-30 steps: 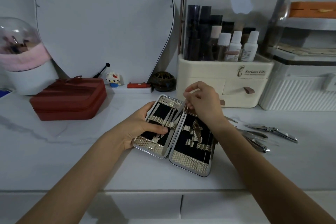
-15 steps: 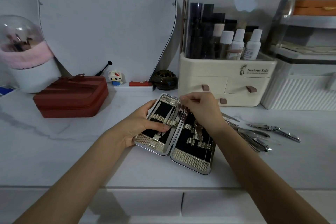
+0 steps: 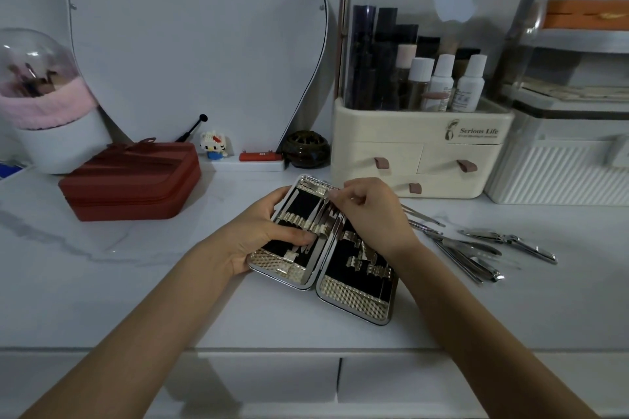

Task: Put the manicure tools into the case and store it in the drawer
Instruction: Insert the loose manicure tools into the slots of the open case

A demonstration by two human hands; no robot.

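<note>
I see the case [image 3: 323, 248] lying open on the white table [image 3: 136, 299], right under both hands. My left hand [image 3: 262, 235] holds the left half of the case, with the thumb pressed flat on the row of little loops inside. My right hand [image 3: 371, 211] is over the middle of the case, fingers curled, and it pinches a thin metal tool [image 3: 321, 214] that points down into the left half. I think this tool is being slid into its loop, but I cannot tell how far in it is. A few tools seem to sit in the case already, though the dark inside makes it hard to count. The job is far from done. A pile of loose tools [image 3: 476, 248] lies on the table just right of my right hand. They all need to go in. Then the case must be shut and put away in a drawer [image 3: 258, 381], like the ones below my arms.
</note>
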